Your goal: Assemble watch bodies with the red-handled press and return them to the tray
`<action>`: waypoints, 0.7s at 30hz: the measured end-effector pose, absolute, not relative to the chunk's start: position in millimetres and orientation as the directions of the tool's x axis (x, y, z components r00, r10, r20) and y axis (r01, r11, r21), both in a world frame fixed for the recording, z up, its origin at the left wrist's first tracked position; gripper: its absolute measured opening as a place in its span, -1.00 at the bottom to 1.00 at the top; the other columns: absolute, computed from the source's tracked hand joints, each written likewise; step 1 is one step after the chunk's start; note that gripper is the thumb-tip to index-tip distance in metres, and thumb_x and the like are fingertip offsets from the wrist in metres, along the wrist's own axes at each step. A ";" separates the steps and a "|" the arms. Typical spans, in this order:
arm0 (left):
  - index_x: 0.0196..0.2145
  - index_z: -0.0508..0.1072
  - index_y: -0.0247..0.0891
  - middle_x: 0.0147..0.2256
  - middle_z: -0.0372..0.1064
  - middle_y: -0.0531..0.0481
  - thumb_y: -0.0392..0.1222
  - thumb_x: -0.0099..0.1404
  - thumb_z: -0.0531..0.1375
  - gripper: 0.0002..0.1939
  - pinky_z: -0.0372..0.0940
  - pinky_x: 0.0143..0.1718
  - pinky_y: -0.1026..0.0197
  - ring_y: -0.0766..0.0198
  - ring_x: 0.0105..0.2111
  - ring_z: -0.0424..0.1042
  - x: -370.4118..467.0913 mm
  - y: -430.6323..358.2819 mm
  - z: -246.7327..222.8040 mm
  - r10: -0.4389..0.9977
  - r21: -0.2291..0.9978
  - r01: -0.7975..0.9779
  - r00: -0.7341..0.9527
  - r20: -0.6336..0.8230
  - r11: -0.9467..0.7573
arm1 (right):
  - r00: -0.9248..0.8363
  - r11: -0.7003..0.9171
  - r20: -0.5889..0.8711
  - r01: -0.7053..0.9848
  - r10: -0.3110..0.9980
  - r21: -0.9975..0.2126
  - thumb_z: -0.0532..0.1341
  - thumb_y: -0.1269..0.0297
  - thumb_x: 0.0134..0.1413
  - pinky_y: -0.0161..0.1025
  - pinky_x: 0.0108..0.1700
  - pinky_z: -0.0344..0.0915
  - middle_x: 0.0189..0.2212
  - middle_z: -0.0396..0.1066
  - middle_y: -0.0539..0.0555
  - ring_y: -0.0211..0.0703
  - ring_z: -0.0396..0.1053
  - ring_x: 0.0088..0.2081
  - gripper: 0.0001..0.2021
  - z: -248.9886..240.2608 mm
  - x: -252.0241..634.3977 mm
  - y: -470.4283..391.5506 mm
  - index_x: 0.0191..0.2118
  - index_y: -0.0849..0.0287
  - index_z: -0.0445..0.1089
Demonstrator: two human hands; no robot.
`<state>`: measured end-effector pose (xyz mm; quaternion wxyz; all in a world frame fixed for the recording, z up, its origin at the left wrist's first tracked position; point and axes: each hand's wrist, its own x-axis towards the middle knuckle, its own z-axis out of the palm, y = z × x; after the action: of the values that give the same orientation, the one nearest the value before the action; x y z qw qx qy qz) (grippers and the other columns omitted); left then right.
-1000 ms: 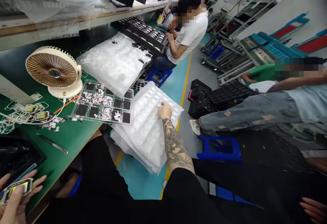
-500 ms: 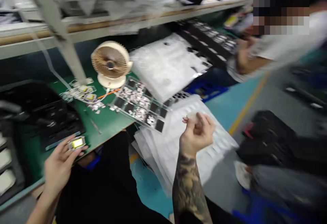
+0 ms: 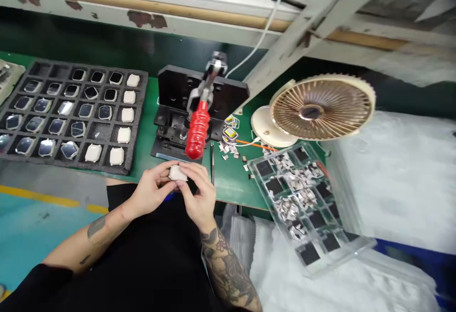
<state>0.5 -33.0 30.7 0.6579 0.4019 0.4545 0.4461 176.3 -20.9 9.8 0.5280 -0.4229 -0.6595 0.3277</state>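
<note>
A small white square watch-like case [image 3: 177,173] is held between both hands at the bench's front edge. My left hand [image 3: 153,188] grips its left side, fingers closed round it. From the right, my right hand [image 3: 197,191] pinches the same case with thumb and fingers. Just beyond the hands stands a black clamp fixture [image 3: 203,89] with a red handle [image 3: 198,131]. To the left lies a grey foam tray [image 3: 142,112] with dark-screened cases and several white ones in its compartments.
A fan [image 3: 313,110] stands right of the fixture. Tweezers [image 3: 213,165] and small scraps [image 3: 230,148] lie on the green bench [image 3: 235,188]. A clear compartment tray [image 3: 285,236] overhangs the right edge, beside white plastic packaging [image 3: 409,174].
The view has swung left, bringing the foam tray and clamp into sight. My hands, apart before, are together on the white case. The yellow-marked face in my left hand no longer shows.
</note>
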 end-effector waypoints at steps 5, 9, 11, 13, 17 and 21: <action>0.25 0.56 -0.28 0.06 0.69 -0.23 -0.08 0.54 0.36 -0.58 0.64 -0.04 0.16 0.10 -0.08 0.73 -10.8 -30.2 26.5 0.976 0.939 -0.289 0.162 -0.143 0.186 | -0.051 0.332 0.330 0.221 0.943 -0.917 0.34 0.30 0.43 0.15 0.29 0.50 0.32 0.44 0.19 0.10 0.47 0.28 -0.67 8.9 169.6 -21.6 0.23 -0.05 0.58; 0.29 0.56 -0.25 0.08 0.69 -0.22 -0.11 0.56 0.33 -0.59 0.65 -0.04 0.15 0.08 -0.03 0.72 -14.9 -25.6 26.4 0.982 0.966 -0.223 0.158 -0.099 0.133 | -0.008 0.226 0.228 0.167 0.974 -0.960 0.29 0.20 0.48 0.05 0.19 0.54 0.11 0.54 0.19 0.04 0.54 0.13 -0.71 12.5 168.2 -19.1 0.22 0.00 0.55; 0.35 0.53 -0.22 0.08 0.69 -0.19 -0.12 0.57 0.33 -0.54 0.65 -0.02 0.14 0.10 -0.07 0.73 -16.9 -23.5 27.4 0.978 0.979 -0.167 0.192 -0.085 0.118 | -0.036 0.229 0.226 0.160 0.973 -0.960 0.28 0.21 0.50 0.00 0.14 0.53 0.00 0.58 0.15 0.00 0.55 0.07 -0.83 14.5 168.4 -15.8 0.06 0.02 0.60; 0.30 0.58 -0.22 0.02 0.72 -0.16 -0.15 0.57 0.31 -0.60 0.65 -0.07 0.17 0.16 -0.19 0.74 -18.9 -21.7 27.9 0.973 0.995 -0.071 0.223 -0.057 0.075 | -0.022 0.249 0.249 0.167 0.968 -0.954 0.28 0.23 0.49 -0.02 0.09 0.53 -0.07 0.58 0.12 -0.02 0.56 0.00 -0.87 15.7 167.5 -13.5 -0.05 0.05 0.60; 0.13 0.67 -0.21 -0.04 0.74 -0.11 -0.28 0.54 0.30 -0.73 0.61 -0.03 0.20 0.15 -0.16 0.74 -21.3 -21.2 24.1 0.960 0.958 0.162 0.190 0.204 -0.236 | 0.030 0.278 0.290 0.203 0.957 -0.939 0.27 0.24 0.49 -0.06 0.01 0.50 -0.14 0.56 0.10 -0.04 0.54 -0.07 -0.88 17.0 162.1 -15.2 -0.11 0.08 0.57; 0.07 0.69 -0.20 -0.03 0.74 -0.12 -0.25 0.54 0.29 -0.78 0.61 0.00 0.17 0.09 -0.09 0.75 -21.7 -23.9 17.6 0.957 0.940 0.193 0.128 0.260 -0.281 | -0.063 0.315 0.311 0.304 0.948 -0.899 0.23 0.25 0.51 -0.06 -0.05 0.53 -0.15 0.56 0.11 -0.04 0.56 -0.10 -0.85 25.8 164.1 -16.4 -0.10 0.08 0.57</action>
<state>-21.7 -23.9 17.6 0.3955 0.6382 0.4505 0.4830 164.1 -16.4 25.8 0.4856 -0.4823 -0.6492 0.3317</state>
